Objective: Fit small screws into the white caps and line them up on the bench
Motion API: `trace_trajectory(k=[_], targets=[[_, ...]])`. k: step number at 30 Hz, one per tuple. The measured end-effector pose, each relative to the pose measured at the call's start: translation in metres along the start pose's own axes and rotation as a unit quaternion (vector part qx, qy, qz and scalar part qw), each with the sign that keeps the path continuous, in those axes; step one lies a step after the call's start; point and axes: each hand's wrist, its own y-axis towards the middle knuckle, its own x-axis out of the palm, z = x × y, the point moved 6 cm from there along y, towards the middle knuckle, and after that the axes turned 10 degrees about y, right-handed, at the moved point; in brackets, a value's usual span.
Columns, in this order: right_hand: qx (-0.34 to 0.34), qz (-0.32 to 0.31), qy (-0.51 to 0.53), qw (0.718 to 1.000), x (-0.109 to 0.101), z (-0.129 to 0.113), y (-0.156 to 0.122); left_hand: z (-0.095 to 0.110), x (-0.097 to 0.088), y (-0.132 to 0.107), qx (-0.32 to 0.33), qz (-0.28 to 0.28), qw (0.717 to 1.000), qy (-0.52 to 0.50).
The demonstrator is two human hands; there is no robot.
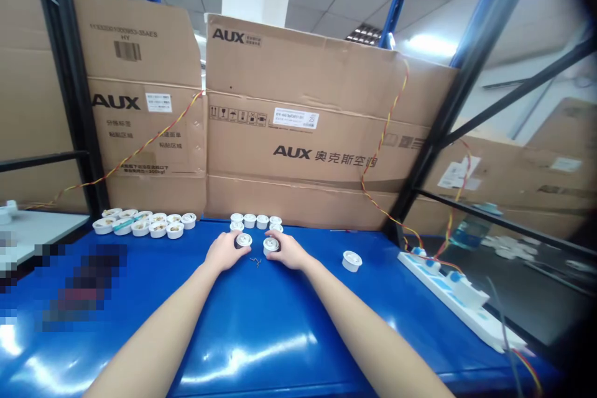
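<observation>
My left hand (224,251) grips a small white round cup (243,240) on the blue table (261,336), fingers curled round it. My right hand (285,251) holds a second white cup (271,245) just beside it. Between the two hands lie a few tiny dark metal bits (254,261) on the table. Just behind the hands stands a cluster of several similar white cups (256,221).
A row of white cups with brownish contents (142,224) sits at the back left. One lone white cup (351,260) lies to the right. A white power strip (459,298) lies along the right edge. Large cardboard boxes (303,130) and black rack posts (69,87) stand behind.
</observation>
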Motion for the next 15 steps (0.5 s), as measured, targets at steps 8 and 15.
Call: trace_trajectory(k=[8, 15], targets=[[-0.005, 0.057, 0.026, 0.998, 0.007, 0.003, -0.006, 0.0, 0.0, 0.003, 0.014, 0.012, 0.999, -0.038], [-0.133, 0.084, -0.117, 0.981, -0.003, -0.034, -0.012, 0.013, -0.021, -0.001, 0.101, 0.096, 0.99, -0.016]])
